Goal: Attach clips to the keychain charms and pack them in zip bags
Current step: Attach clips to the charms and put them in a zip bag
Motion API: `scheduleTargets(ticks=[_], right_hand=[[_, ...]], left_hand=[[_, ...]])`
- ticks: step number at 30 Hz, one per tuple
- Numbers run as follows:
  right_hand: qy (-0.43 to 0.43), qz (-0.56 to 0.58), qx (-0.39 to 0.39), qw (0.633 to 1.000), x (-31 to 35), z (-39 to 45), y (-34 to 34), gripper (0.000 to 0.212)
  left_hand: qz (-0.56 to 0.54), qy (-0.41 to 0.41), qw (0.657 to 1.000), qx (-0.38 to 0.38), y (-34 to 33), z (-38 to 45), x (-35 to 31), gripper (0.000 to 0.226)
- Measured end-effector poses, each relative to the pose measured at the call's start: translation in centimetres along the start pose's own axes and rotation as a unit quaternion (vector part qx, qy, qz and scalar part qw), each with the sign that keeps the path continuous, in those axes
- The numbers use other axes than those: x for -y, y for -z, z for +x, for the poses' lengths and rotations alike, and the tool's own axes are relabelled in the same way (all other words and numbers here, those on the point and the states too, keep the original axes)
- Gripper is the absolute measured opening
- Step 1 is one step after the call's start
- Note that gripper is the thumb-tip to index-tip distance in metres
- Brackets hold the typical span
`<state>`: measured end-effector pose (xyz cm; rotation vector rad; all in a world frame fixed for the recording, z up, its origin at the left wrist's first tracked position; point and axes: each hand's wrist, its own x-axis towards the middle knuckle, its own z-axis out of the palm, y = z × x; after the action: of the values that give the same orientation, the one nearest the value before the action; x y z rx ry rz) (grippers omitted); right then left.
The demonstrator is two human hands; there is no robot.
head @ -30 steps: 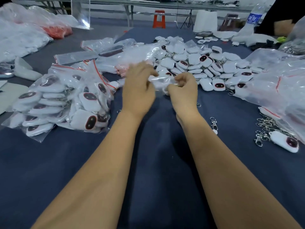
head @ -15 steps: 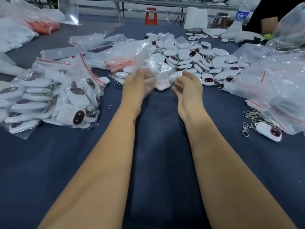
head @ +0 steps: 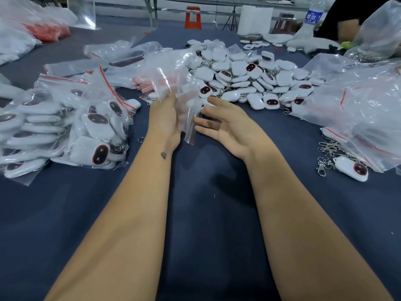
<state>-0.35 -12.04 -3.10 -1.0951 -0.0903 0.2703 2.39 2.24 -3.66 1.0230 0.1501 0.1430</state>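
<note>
Dark blue table cloth under our forearms. Our left hand at 12 o'clock grips clear zip bag, raised above cloth. Our right hand just beside bag, fingers spread, palm up, holding nothing. Loose charm pile at 1 o'clock; packed bags at 10 o'clock; clips at 3 o'clock.

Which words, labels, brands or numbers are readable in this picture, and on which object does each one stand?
No text can be read with certainty.
Clear plastic water bottle at the far right: its blue label carries white characters, too blurred to read.
White keychain charms with dark red-rimmed faces: only face marks, no letters.
Clear zip bags with red seal strips: no print visible.
Orange plastic stool: no legible sign.
</note>
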Motion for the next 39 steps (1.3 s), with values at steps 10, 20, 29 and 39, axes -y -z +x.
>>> scheduleTargets(ticks=[10, 20, 29, 39], right_hand=[[0.030, -0.139, -0.034, 0.989, -0.1, 0.2, 0.0, 0.008], [0.095, -0.242, -0.159, 0.953, -0.7, 0.6, 0.0, 0.016], [0.112, -0.266, -0.166, 0.943, -0.7, 0.2, -0.2, 0.022], [0.135, -0.185, -0.216, 0.949, -0.2, 0.4, 0.4, 0.024]], left_hand=[[-0.040, -0.013, 0.995, -0.086, -0.1, -0.2, -0.5, 0.035], [0.466, -0.384, 0.797, -0.007, -0.8, -2.4, 0.8, 0.030], [0.326, -0.163, 0.929, 0.069, -1.2, -2.8, 0.4, 0.011], [0.318, -0.184, 0.926, -0.080, -0.7, -1.5, 0.4, 0.010]])
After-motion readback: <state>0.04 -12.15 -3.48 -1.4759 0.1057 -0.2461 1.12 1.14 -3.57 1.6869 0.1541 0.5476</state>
